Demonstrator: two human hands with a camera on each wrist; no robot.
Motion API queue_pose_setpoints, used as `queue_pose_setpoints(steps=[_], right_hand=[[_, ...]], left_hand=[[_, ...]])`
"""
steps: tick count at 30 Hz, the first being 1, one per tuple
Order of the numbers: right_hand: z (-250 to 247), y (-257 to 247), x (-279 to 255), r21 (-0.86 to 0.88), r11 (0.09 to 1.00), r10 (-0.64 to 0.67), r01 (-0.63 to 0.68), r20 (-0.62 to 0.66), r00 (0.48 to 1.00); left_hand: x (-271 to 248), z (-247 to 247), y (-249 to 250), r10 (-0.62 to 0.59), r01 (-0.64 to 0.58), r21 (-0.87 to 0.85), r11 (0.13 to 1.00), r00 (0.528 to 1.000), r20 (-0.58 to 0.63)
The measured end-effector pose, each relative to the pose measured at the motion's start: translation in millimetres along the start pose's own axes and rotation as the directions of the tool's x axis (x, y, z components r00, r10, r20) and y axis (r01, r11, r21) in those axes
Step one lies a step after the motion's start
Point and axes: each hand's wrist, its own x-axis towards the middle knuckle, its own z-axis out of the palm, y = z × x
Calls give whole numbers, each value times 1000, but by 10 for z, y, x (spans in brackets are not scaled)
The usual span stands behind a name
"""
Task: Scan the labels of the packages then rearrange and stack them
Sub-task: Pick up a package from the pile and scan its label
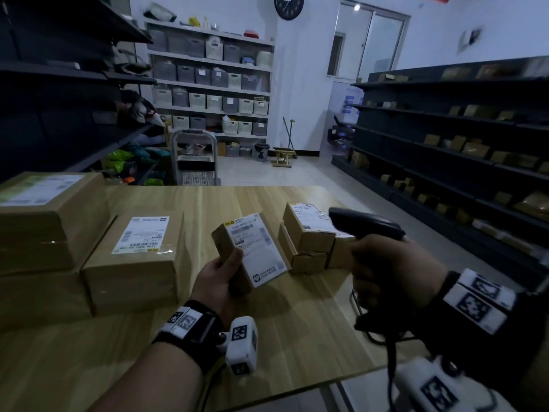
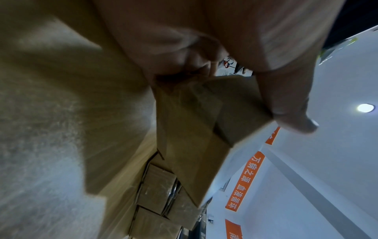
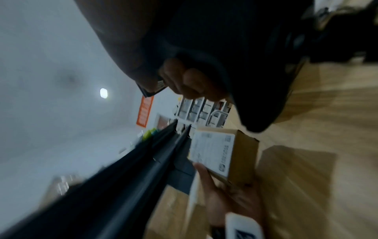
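My left hand (image 1: 221,275) grips a small cardboard package (image 1: 249,248) above the table, its white label tilted up toward me; the same package (image 2: 196,129) fills the left wrist view, and the right wrist view shows the package (image 3: 223,153) too. My right hand (image 1: 386,269) is wrapped round the handle of a black barcode scanner (image 1: 365,223), whose head points left toward the held package. Behind the scanner, a small stack of labelled packages (image 1: 309,233) stands on the table. Two bigger boxes sit at left: a labelled medium box (image 1: 136,257) and a large box (image 1: 44,215).
The wooden table (image 1: 208,337) ends close at its front and right edges. The scanner's cable (image 1: 389,352) hangs off the right edge. Dark shelving (image 1: 460,138) with parcels lines the right, more shelving stands at left, and a step stool (image 1: 196,162) is beyond the table.
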Motion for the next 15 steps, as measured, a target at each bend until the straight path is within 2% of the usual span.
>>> queue_pose_setpoints(steps=[3, 7, 10, 15], right_hand=[[-143, 126, 226, 257, 966, -13, 5, 26, 1000], [-383, 526, 553, 544, 839, 35, -17, -24, 999], [-468, 832, 741, 617, 786, 100, -40, -63, 993], [-504, 1124, 961, 685, 723, 149, -89, -29, 988]], left_hand=[[11, 16, -6, -10, 9, -48, 999, 999, -34], [38, 14, -40, -25, 21, -90, 996, 999, -38], [72, -6, -41, -25, 21, -77, 997, 998, -50], [100, -39, -47, -11, 8, -43, 999, 998, -56]])
